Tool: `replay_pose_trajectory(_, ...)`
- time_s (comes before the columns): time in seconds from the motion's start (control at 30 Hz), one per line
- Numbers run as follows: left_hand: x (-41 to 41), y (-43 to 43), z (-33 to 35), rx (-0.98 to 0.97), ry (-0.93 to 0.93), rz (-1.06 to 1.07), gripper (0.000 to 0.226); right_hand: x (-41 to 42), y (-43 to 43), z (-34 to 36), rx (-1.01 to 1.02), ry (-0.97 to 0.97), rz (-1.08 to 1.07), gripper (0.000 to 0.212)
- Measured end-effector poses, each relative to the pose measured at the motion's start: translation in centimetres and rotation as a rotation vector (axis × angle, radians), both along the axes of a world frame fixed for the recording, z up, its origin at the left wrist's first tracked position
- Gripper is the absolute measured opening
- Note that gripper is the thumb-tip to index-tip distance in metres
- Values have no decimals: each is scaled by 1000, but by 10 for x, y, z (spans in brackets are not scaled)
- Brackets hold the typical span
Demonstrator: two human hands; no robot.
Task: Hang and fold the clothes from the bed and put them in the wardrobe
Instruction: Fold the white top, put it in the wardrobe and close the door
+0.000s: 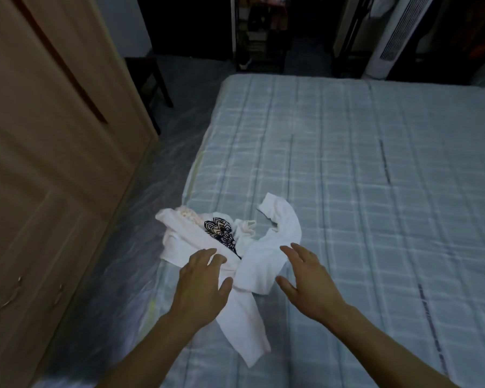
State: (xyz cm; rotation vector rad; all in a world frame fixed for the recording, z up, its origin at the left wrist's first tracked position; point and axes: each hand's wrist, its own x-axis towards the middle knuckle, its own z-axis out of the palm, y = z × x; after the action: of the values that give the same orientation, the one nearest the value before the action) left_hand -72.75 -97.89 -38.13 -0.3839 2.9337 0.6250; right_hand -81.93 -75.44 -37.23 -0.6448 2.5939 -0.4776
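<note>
Across the right of the view spreads the checked bed (375, 163), with the closed wooden wardrobe (39, 135) to its left. A white tower fan (395, 37) and a dark chair (149, 77) stand beyond in gloom. The crumpled clothes pile (263, 264) lies at the bed's near left edge, its longest white piece running near to far. The left hand (202, 281) and right hand (305, 275) spread over it, holding nothing; contact is unclear. A black-patterned garment (221, 228) is mostly buried.

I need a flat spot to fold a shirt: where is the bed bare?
The bedspread is bare right of and beyond the clothes pile, up to the far edge. The near left edge, beside the wardrobe, is crowded: the pile lies there, left hand and right hand at it.
</note>
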Motion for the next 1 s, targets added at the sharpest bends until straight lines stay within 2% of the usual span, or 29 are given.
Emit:
replay_pose_trajectory(0.23,-77,-16,-77,-46,-53,-108,45,-62,-32,-91,-18,-61,-19,66)
replay_pose_trajectory(0.4,-134,-27,-116,-68,-7,-234,37,-94,-61,-150,-83,-64,-8,65)
replay_pose_trajectory(0.57,-190,-42,-156,-61,-16,-400,56,-117,-90,-202,-133,-87,-36,59)
replay_pose_trajectory(0.67,-218,-47,-177,-196,-148,-558,69,-119,-108,-219,-130,-95,-116,53)
replay_pose_trajectory(0.73,-230,-45,-186,-208,-232,-601,59,-122,-117,-224,-105,-65,-170,42)
replay_pose_trajectory(0.8,-235,-42,-189,-220,-235,-595,38,-126,-122,-222,-84,-44,-224,26)
replay_pose_trajectory(0.87,-236,-40,-186,-220,-181,-553,24,-129,-123,-217,-107,-52,-270,18)
replay_pose_trajectory(1.0,-216,-39,-156,-111,16,-459,17,-122,-113,-184,-298,-81,-318,8)
